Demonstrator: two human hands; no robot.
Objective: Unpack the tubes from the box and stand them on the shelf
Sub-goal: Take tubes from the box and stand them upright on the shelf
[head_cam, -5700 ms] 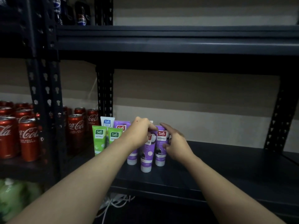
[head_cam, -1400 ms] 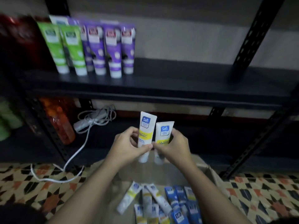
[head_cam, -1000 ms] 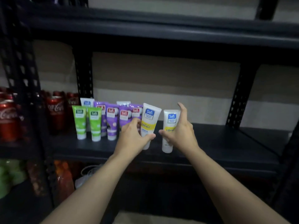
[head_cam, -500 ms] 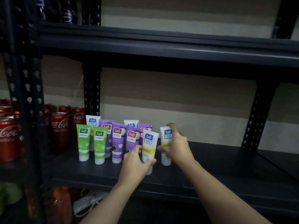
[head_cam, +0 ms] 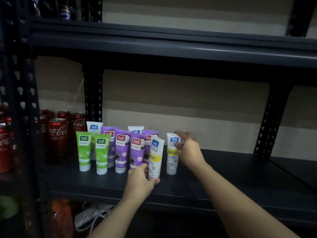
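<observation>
Field note, shelf stage.

- Change: a moment ago you held both white-and-yellow tubes in the air in front of the shelf (head_cam: 223,172). Now both are down on it, caps at the bottom, at the right end of the row.
- Your left grip (head_cam: 140,179) has slid low. The thumb and fingers curl round the cap end of the left tube (head_cam: 155,158). This tube tilts a little, its top leaning right, and it stands just beside the front purple tube (head_cam: 136,152). I cannot tell whether the two touch.
- Your right grip (head_cam: 187,150) pinches the top edge of the right tube (head_cam: 172,157). This one looks upright and stands a little apart from its neighbour.
- The older row looks unchanged: the green tubes (head_cam: 84,150) in front at the left, the purple ones in the middle, more white tubes behind. The cola cans (head_cam: 57,133) are on the next shelf over.
- Meaning: this pair is as good as placed. My judgement is that only steadying and release remain.
- Risk: the tilted left tube may tip into the purple one if you let go before straightening it.
- The box is out of view now. It held more tubes when last seen, so expect more trips. The shelf has bare room to the right of the row.
</observation>
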